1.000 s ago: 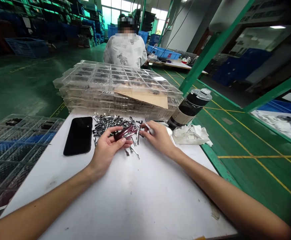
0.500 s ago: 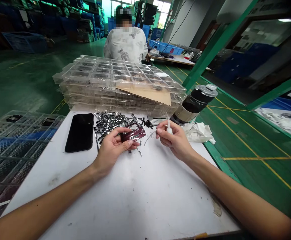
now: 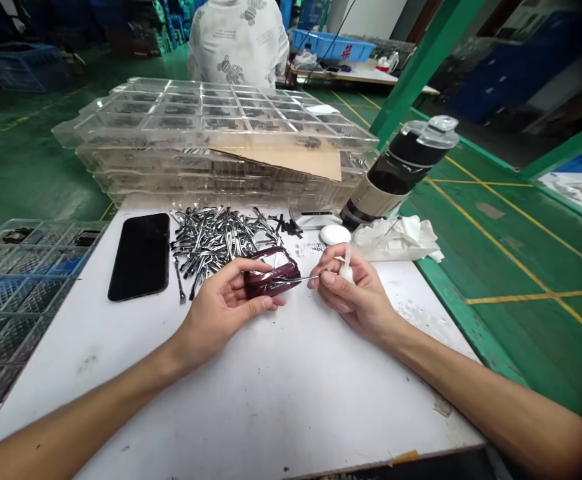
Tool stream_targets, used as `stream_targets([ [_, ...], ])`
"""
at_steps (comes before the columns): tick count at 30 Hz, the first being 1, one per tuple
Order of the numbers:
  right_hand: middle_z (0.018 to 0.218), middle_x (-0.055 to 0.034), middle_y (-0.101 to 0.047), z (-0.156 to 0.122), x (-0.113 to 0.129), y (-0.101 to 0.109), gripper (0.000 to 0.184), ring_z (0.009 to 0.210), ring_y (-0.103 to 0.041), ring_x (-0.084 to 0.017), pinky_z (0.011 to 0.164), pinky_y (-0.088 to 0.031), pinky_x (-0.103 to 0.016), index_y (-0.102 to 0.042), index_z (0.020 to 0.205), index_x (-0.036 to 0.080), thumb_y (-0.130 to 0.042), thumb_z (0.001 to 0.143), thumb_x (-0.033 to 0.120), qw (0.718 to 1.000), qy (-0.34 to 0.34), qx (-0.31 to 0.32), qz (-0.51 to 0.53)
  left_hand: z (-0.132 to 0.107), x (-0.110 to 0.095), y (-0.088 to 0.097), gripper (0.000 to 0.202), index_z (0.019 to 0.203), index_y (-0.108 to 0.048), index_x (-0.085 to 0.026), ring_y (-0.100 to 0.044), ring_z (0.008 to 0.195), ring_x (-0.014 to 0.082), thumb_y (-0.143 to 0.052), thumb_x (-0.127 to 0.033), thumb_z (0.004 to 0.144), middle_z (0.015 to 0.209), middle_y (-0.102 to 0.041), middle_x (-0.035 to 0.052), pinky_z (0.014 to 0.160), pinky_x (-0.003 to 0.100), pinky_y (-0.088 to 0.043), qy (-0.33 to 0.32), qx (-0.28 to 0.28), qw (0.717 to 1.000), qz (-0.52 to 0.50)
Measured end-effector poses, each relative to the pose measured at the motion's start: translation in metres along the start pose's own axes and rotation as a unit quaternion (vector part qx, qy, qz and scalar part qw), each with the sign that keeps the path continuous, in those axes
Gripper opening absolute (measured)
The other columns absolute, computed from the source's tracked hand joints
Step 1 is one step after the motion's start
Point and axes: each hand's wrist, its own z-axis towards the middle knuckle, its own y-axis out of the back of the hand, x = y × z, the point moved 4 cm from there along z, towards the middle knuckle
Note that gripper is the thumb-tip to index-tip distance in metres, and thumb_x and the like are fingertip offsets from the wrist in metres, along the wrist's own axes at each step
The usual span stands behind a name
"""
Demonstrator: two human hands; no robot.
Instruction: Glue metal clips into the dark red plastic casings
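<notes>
My left hand [image 3: 223, 297] is closed on a glossy dark red curved part [image 3: 258, 283], held above the white table. In my right hand [image 3: 358, 297], the thumb and fingertips pinch a thin silver strip [image 3: 307, 277], whose far end lies across the red part. Tucked in the same hand is a small white nozzle bottle [image 3: 347, 272], its tip pointing up. Behind my left hand lies a pile of shiny silver and black strips [image 3: 215, 233]. Small black pieces [image 3: 288, 225] lie right of the pile.
A black phone [image 3: 139, 257] lies left. Clear compartment boxes [image 3: 161, 160] with cardboard [image 3: 291, 160] stand stacked behind. At right are a white disc [image 3: 335, 235], a dark bottle [image 3: 395, 173] and crumpled tissue [image 3: 405, 237]. A person [image 3: 238, 43] sits beyond. More compartment trays [image 3: 25, 300] stand lower left.
The silver strip in my right hand has come across to the red part, which has turned in my left hand. The view has tilted down and closer, and the white disc now shows.
</notes>
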Motion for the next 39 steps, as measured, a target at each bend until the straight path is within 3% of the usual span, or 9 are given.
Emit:
stream_targets([
  [3, 0.085, -0.0023, -0.073, -0.002, 0.003, -0.002, 0.013, 0.047, -0.043, -0.009, 0.044, -0.030, -0.024, -0.066, 0.102, 0.023, -0.070, 0.093, 0.031, 0.993, 0.014, -0.003, -0.119, -0.002, -0.001, 0.000, 0.035, 0.118, -0.061, -0.019, -0.077, 0.096, 0.0227, -0.077, -0.024, 0.087, 0.108, -0.077, 0.0074, 0.090, 0.035, -0.063, -0.001, -0.018, 1.000, 0.003],
  [6, 0.082, -0.0023, -0.072, -0.004, 0.006, -0.010, 0.010, 0.065, -0.058, -0.014, 0.059, -0.043, -0.026, -0.069, 0.090, 0.020, -0.072, 0.091, 0.030, 0.958, 0.043, 0.016, -0.284, -0.003, -0.003, 0.003, 0.032, 0.117, -0.060, -0.019, -0.077, 0.094, 0.0204, -0.075, -0.024, 0.089, 0.105, -0.078, 0.0064, 0.090, 0.032, -0.063, -0.021, -0.056, 0.998, 0.016],
  [10, 0.073, 0.0013, -0.067, -0.006, 0.004, -0.019, 0.009, 0.065, -0.057, -0.014, 0.063, -0.043, -0.027, -0.069, 0.084, 0.020, -0.075, 0.088, 0.027, 0.925, 0.038, 0.055, -0.373, -0.004, -0.006, 0.003, 0.030, 0.115, -0.061, -0.018, -0.077, 0.094, 0.0200, -0.075, -0.023, 0.089, 0.103, -0.078, 0.0061, 0.090, 0.030, -0.062, -0.046, -0.074, 0.996, 0.036],
  [15, 0.079, 0.0000, -0.071, -0.006, 0.002, -0.019, 0.019, 0.067, -0.062, -0.015, 0.060, -0.046, -0.026, -0.071, 0.103, 0.022, -0.078, 0.086, 0.027, 0.972, 0.004, 0.059, -0.227, -0.005, -0.003, 0.003, 0.031, 0.116, -0.062, -0.020, -0.077, 0.097, 0.0204, -0.075, -0.023, 0.089, 0.106, -0.078, 0.0047, 0.092, 0.029, -0.062, -0.038, -0.066, 0.997, 0.033],
  [20, 0.101, -0.0053, -0.069, -0.008, 0.000, -0.017, 0.015, 0.058, -0.053, -0.009, 0.043, -0.037, -0.021, -0.070, 0.082, 0.019, -0.082, 0.082, 0.030, 0.997, -0.020, 0.003, -0.073, -0.008, 0.003, -0.003, 0.041, 0.138, -0.056, -0.025, -0.059, 0.132, 0.0234, -0.065, -0.024, 0.097, 0.141, -0.064, 0.0057, 0.112, 0.032, -0.051, -0.042, 0.017, 0.998, 0.041],
  [22, 0.095, -0.0038, -0.067, -0.009, -0.002, -0.019, 0.014, 0.057, -0.052, -0.008, 0.041, -0.035, -0.019, -0.071, 0.083, 0.020, -0.082, 0.081, 0.028, 0.999, -0.022, -0.015, -0.036, -0.010, 0.005, -0.006, 0.046, 0.144, -0.053, -0.025, -0.053, 0.138, 0.0244, -0.062, -0.024, 0.099, 0.147, -0.059, 0.0060, 0.116, 0.034, -0.046, -0.044, 0.044, 0.996, 0.062],
  [25, 0.071, 0.0004, -0.065, -0.013, -0.006, -0.024, 0.016, 0.048, -0.050, -0.007, 0.039, -0.032, -0.017, -0.069, 0.087, 0.019, -0.082, 0.083, 0.028, 0.998, -0.059, -0.027, 0.006, -0.011, 0.008, -0.007, 0.049, 0.147, -0.052, -0.024, -0.059, 0.132, 0.0252, -0.061, -0.024, 0.099, 0.141, -0.064, 0.0070, 0.113, 0.036, -0.050, -0.061, 0.046, 0.991, 0.114],
  [30, 0.077, -0.0046, -0.074, -0.018, -0.008, -0.032, 0.018, 0.045, -0.050, -0.006, 0.042, -0.034, -0.017, -0.070, 0.088, 0.017, -0.082, 0.083, 0.029, 0.995, -0.090, -0.029, 0.027, -0.011, 0.010, -0.009, 0.051, 0.145, -0.055, -0.023, -0.073, 0.103, 0.0204, -0.065, -0.020, 0.095, 0.118, -0.075, 0.0056, 0.097, 0.032, -0.060, -0.131, 0.035, 0.970, 0.200],
  [39, 0.054, 0.0073, -0.046, -0.021, -0.010, -0.035, 0.013, 0.046, -0.038, -0.004, 0.042, -0.028, -0.017, -0.075, 0.083, 0.019, -0.085, 0.078, 0.025, 0.993, -0.113, -0.047, 0.001, -0.015, 0.007, -0.013, 0.051, 0.139, -0.062, -0.026, -0.074, 0.095, 0.0147, -0.071, -0.016, 0.091, 0.124, -0.075, 0.0023, 0.089, 0.023, -0.061, -0.186, -0.005, 0.954, 0.236],
])
